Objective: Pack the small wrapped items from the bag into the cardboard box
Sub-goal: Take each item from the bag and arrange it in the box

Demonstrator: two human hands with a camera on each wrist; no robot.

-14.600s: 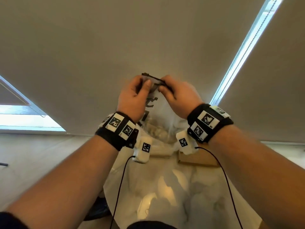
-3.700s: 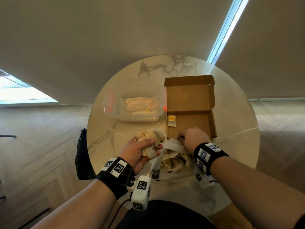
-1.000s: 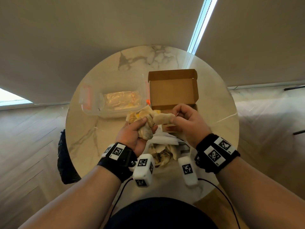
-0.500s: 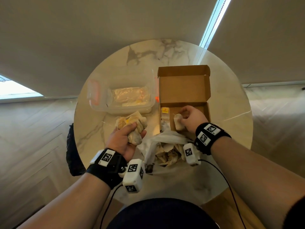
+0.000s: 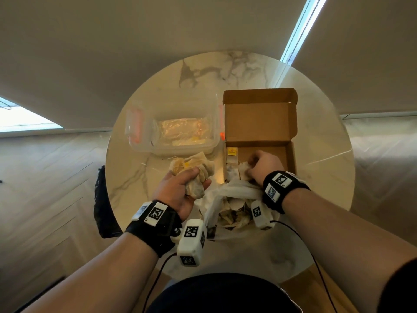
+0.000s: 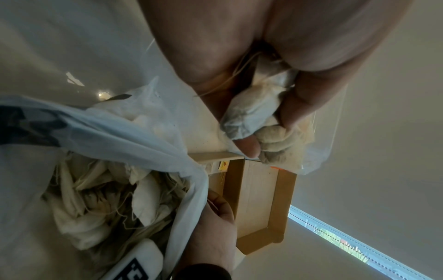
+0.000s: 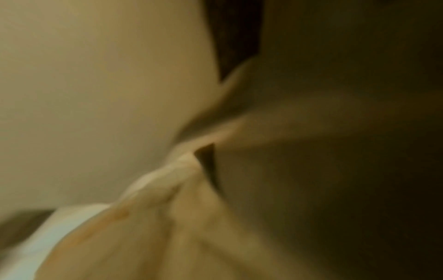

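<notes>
now the right hand [image 5: 262, 164] sits inside the cardboard box [image 5: 260, 123], fingers curled on a wrapped tea bag [image 5: 244, 168]. left of the box, the left hand [image 5: 180, 188] grips a bunch of tea bags [image 5: 191, 168] above the worktop [image 5: 316, 177]; the plastic bag [image 5: 228, 199] lies open just before the box.

Round marble-top table [image 5: 225, 71]; pale herringbone wood floor [image 5: 56, 177]; beige roller blinds [image 5: 135, 30]; bright daylight strip [image 5: 302, 28] between blinds.
</notes>
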